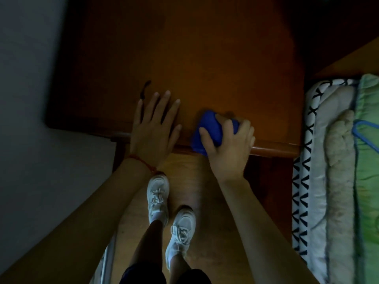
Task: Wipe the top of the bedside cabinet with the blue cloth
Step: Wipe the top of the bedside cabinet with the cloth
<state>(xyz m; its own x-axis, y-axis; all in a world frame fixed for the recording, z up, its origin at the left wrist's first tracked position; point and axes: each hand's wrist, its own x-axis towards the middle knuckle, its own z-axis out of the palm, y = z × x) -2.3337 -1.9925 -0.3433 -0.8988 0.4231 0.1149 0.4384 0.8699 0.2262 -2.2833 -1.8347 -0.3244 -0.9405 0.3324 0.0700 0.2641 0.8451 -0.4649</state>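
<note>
The bedside cabinet's brown wooden top (184, 58) fills the upper middle of the head view, dimly lit. A bunched blue cloth (209, 128) lies on the top at its front edge, a corner hanging over the rim. My right hand (229, 144) is closed over the cloth from the right and presses it onto the wood. My left hand (153, 128) lies flat on the top just left of the cloth, fingers spread, holding nothing. A red string circles my left wrist.
A small dark curved object (145, 89) lies on the top just beyond my left fingertips. A bed with patterned bedding (320, 160) and a green cover (367, 181) borders the cabinet's right side. A pale wall (26, 99) runs along the left. My white shoes (158, 195) stand below.
</note>
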